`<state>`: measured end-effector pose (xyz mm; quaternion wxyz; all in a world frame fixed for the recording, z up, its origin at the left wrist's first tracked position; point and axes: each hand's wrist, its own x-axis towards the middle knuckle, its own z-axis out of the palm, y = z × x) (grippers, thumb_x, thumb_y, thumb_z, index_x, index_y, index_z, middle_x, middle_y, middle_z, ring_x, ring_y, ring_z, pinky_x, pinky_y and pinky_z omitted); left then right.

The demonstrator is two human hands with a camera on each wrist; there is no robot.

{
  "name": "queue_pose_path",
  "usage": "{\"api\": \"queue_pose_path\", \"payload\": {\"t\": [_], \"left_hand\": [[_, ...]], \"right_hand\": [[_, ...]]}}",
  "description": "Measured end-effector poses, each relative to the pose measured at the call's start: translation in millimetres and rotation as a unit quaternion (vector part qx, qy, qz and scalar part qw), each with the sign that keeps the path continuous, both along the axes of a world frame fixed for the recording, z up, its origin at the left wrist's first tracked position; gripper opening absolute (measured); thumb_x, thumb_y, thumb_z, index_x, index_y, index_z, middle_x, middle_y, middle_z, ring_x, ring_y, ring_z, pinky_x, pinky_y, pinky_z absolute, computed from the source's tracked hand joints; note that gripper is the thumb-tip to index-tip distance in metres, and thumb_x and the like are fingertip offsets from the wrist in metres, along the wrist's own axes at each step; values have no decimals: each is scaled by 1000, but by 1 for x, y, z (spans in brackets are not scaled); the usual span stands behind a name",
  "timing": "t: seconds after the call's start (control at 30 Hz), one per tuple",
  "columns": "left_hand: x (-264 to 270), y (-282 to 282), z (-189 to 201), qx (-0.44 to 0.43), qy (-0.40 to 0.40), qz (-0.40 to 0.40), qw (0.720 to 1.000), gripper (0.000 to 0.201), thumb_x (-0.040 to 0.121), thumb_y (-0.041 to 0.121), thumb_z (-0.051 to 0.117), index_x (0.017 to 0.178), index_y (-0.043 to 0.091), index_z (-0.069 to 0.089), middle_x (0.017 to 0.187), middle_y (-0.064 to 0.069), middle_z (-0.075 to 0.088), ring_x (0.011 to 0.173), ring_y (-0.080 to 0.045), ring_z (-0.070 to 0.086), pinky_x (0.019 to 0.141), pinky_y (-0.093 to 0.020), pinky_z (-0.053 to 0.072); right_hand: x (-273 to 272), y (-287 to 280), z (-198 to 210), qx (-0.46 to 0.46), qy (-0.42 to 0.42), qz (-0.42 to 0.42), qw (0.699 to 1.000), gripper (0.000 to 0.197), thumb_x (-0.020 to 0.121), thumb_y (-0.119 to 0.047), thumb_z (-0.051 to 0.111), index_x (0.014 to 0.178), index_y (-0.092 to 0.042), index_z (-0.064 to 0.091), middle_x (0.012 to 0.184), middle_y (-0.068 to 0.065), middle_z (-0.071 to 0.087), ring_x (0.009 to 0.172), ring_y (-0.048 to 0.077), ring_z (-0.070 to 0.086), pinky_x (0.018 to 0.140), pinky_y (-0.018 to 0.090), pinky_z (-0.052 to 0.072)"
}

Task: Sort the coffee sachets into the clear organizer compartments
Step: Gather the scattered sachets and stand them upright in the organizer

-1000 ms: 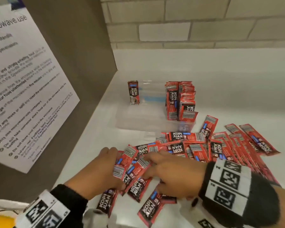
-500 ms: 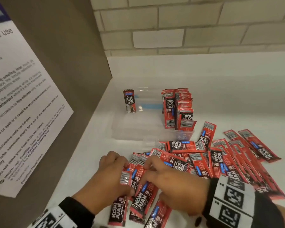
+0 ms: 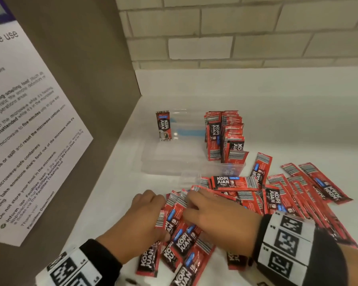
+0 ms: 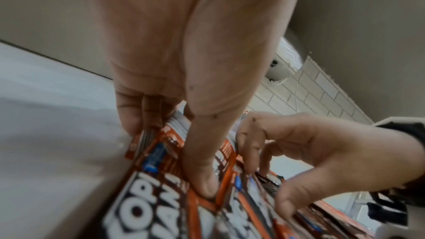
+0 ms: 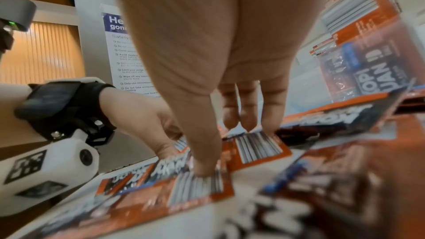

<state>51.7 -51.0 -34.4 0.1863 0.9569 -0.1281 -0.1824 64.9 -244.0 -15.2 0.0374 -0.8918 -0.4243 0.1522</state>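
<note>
Since a second ago: both hands drawn closer together on the near edge of the pile, sachets between them gathered into a tighter bunch; view tilted up a little.

Nearest, at 7 o'clock: left hand (image 3: 142, 221), fingers curled, thumb (image 4: 202, 175) pressed on top of a small bunch of sachets (image 3: 174, 228), fingers under their far ends, so gripping them. At 5 o'clock: right hand (image 3: 219, 215), fingers bent down, thumb tip (image 5: 204, 168) and fingertips (image 5: 248, 121) pressing on barcode ends of flat sachets; whether pinching or only pressing, cannot tell. Marker bands on both wrists.

Beyond, 3 to 4 o'clock: loose pile of red sachets (image 3: 293, 195) spread flat on the white counter (image 3: 298, 120), overlapping.

Farther, about 12 o'clock: clear organizer (image 3: 174, 164); right compartments packed with upright sachets (image 3: 225, 137), one lone sachet (image 3: 163, 125) upright at far left corner.

At 9 o'clock: printed notice (image 3: 25, 131) on brown panel. Farthest: pale brick wall (image 3: 236, 29).
</note>
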Motion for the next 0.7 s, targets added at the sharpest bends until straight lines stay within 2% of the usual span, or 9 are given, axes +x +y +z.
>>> {"api": "queue_pose_path", "payload": {"t": [0.13, 0.2, 0.27, 0.37, 0.4, 0.47, 0.53, 0.6, 0.7], "left_hand": [[-2, -3, -2, -105, 33, 4, 994, 38, 89, 16, 60, 98, 42, 34, 98, 20, 47, 90, 6, 50, 69, -2, 36], [-3, -5, 1, -139, 60, 17, 988, 36, 93, 12, 53, 100, 43, 36, 108, 13, 49, 96, 5, 50, 74, -1, 37], [-2, -7, 4, -189, 104, 48, 975, 33, 96, 9, 47, 98, 42, 42, 114, 3, 50, 104, -3, 54, 82, -7, 43], [-4, -13, 10, -283, 170, 115, 937, 15, 98, 17, 46, 105, 28, 54, 117, -5, 56, 105, -14, 62, 95, -31, 50], [-5, -14, 12, -310, 177, 116, 927, 14, 95, 27, 52, 108, 25, 55, 114, -3, 60, 103, -12, 64, 94, -31, 51], [-7, -16, 11, -327, 180, 98, 923, 32, 84, 39, 65, 112, 27, 55, 107, 6, 67, 98, -3, 65, 83, -18, 51], [-8, -16, 9, -305, 160, 81, 935, 40, 80, 25, 75, 112, 30, 52, 101, 10, 69, 93, 2, 65, 73, -11, 48], [-9, -13, 4, -295, 146, 103, 939, 43, 79, 13, 75, 110, 31, 52, 95, 11, 69, 86, 3, 66, 69, -10, 47], [-8, -4, 7, -296, 159, 132, 933, 38, 78, 10, 73, 106, 29, 57, 91, 10, 71, 80, -2, 68, 70, -18, 51]], "right_hand": [[5, 6, -2, 3, -26, -8, 1000, 41, 88, -18, 57, 126, -14, 44, 124, 7, 42, 116, 26, 38, 94, 41, 36], [8, 7, 0, 8, -34, -10, 999, 37, 87, -20, 58, 121, -14, 46, 119, 6, 45, 110, 26, 43, 87, 39, 38], [10, 10, 2, 17, -47, -16, 999, 33, 87, -21, 57, 117, -13, 48, 115, 6, 48, 105, 27, 47, 79, 36, 38], [13, 14, 5, 28, -42, -34, 998, 27, 86, -21, 56, 111, -11, 51, 111, 5, 50, 102, 27, 49, 74, 33, 36], [13, 15, 5, 30, -33, -38, 998, 26, 86, -20, 56, 110, -11, 51, 109, 5, 50, 101, 26, 49, 75, 35, 39], [15, 17, 4, 41, -12, -51, 998, 23, 85, -19, 57, 105, -10, 53, 106, 6, 50, 98, 26, 51, 75, 36, 42], [17, 19, 2, 61, 12, -66, 996, 19, 84, -18, 60, 101, -10, 54, 104, 5, 50, 95, 24, 51, 73, 33, 39], [19, 17, 2, 83, 40, -75, 993, 15, 85, -18, 61, 97, -11, 56, 102, 3, 49, 92, 20, 49, 73, 30, 37], [19, 7, 7, 151, 80, -98, 980, 8, 87, -18, 59, 93, -14, 62, 91, -8, 47, 81, 6, 45, 69, 13, 33]]}}
